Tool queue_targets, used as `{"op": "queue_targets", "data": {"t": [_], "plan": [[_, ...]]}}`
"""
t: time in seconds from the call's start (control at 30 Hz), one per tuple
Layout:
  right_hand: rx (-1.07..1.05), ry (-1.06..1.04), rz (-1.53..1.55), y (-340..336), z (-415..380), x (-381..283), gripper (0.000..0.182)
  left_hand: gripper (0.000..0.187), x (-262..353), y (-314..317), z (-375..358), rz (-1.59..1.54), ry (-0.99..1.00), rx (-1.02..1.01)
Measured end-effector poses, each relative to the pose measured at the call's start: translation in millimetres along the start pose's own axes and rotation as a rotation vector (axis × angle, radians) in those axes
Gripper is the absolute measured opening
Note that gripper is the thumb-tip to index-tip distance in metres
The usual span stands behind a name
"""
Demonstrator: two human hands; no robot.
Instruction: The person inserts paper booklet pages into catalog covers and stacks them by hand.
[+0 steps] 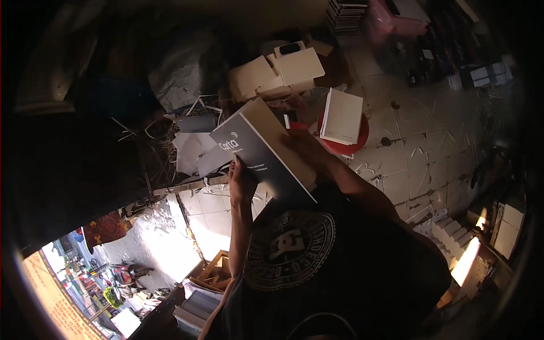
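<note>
In front of my chest I hold a book (263,161) with a dark grey cover lettered "Carta". It is tilted, and a pale tan side shows beyond a thin white edge. My left hand (242,178) grips the lower left part of the cover, the thumb lying on it. My right hand (309,150) is wrapped around the far right side, its fingertips partly in shadow. Near my right hand, a stack of cream-covered books (343,116) rests on a red round stool (362,139).
Tan boxes or boards (294,68) lie ahead, with a dark object (289,48) on top. Paper scraps and strips (195,150) are heaped at left. More strips litter the tiled floor (391,153). Several white stacks (450,229) stand at right. A bright doorway (164,232) opens lower left.
</note>
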State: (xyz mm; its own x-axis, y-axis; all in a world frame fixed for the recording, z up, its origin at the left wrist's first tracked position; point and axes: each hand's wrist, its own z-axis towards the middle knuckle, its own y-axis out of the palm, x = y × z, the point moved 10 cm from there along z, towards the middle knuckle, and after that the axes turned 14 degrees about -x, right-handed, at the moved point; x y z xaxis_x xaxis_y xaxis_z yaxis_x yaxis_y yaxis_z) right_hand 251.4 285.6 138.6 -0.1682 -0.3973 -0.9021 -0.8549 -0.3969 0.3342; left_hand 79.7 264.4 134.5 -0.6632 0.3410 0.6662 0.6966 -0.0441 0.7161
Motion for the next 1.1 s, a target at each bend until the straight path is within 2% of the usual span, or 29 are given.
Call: {"op": "queue_targets", "data": {"t": [0.03, 0.07, 0.13, 0.2, 0.27, 0.3, 0.4, 0.43, 0.53, 0.57, 0.6, 0.67, 0.7, 0.73, 0.8, 0.87, 0.93, 0.97, 1.07, 1.1], "plan": [[0.011, 0.004, -0.040, -7, -2, -3, 0.041, 0.039, -7, -9, 4, 0.073, -0.033, 0.016], [0.040, -0.159, -0.199, -15, -6, -25, 0.040, 0.046, -12, -18, 9, 0.147, -0.068, 0.028], [0.120, -0.464, -0.527, -23, -26, -62, 0.041, 0.045, -4, 0, 19, 0.434, 0.004, -0.021], [0.182, -0.233, -0.748, -33, -27, -42, 0.054, 0.046, 2, 23, 25, 0.694, 0.099, -0.011], [0.404, -0.309, -0.879, -30, -45, -53, 0.063, 0.047, 6, 59, 27, 0.752, 0.314, 0.050], [0.424, -0.267, -0.798, -33, -40, -35, 0.068, 0.048, 6, 65, 25, 0.773, 0.356, 0.143], [0.751, -0.565, -0.858, -31, -86, -55, 0.067, 0.050, -4, 70, 31, 0.809, 0.277, 0.121], [0.802, -0.581, -0.828, -33, -91, -49, 0.059, 0.049, -7, 74, 30, 0.797, 0.230, 0.109], [0.632, -0.453, -0.521, -42, -84, -28, 0.050, 0.046, -10, 71, 29, 0.791, 0.214, -0.021], [0.509, -0.430, -0.338, -46, -81, -25, 0.044, 0.043, -11, 48, 31, 0.754, 0.226, -0.101], [0.417, -0.459, -0.283, -47, -79, -32, 0.044, 0.047, -7, 39, 28, 0.742, 0.168, -0.117], [0.263, -0.492, -0.168, -46, -75, -39, 0.043, 0.039, -8, 47, 26, 0.178, -0.033, -0.141], [0.172, -0.439, -0.088, -38, -67, -29, 0.044, 0.052, -5, 77, 24, 0.019, -0.169, -0.177], [0.074, -0.393, -0.007, -28, -55, -18, 0.045, 0.051, 1, 89, 26, -0.009, -0.225, -0.194], [0.159, -0.580, -0.192, -5, -46, -24, 0.052, 0.050, 23, 66, 33, 0.208, -0.195, -0.198], [0.112, -0.575, -0.077, 22, -48, -43, 0.057, 0.049, 41, 26, 31, 0.460, -0.147, -0.157], [0.149, -0.633, -0.113, 39, -50, -45, 0.055, 0.048, 56, -3, 22, 0.595, -0.138, -0.119], [0.020, -0.551, 0.070, 46, -47, -38, 0.055, 0.048, 63, -15, 18, 0.642, -0.139, -0.111], [-0.044, -0.394, -0.036, 41, -48, -13, 0.052, 0.047, 82, -32, 27, 0.736, -0.161, -0.180], [0.043, -0.403, -0.073, 30, -50, -7, 0.046, 0.046, 87, -35, 34, 0.775, -0.168, -0.234]]}}
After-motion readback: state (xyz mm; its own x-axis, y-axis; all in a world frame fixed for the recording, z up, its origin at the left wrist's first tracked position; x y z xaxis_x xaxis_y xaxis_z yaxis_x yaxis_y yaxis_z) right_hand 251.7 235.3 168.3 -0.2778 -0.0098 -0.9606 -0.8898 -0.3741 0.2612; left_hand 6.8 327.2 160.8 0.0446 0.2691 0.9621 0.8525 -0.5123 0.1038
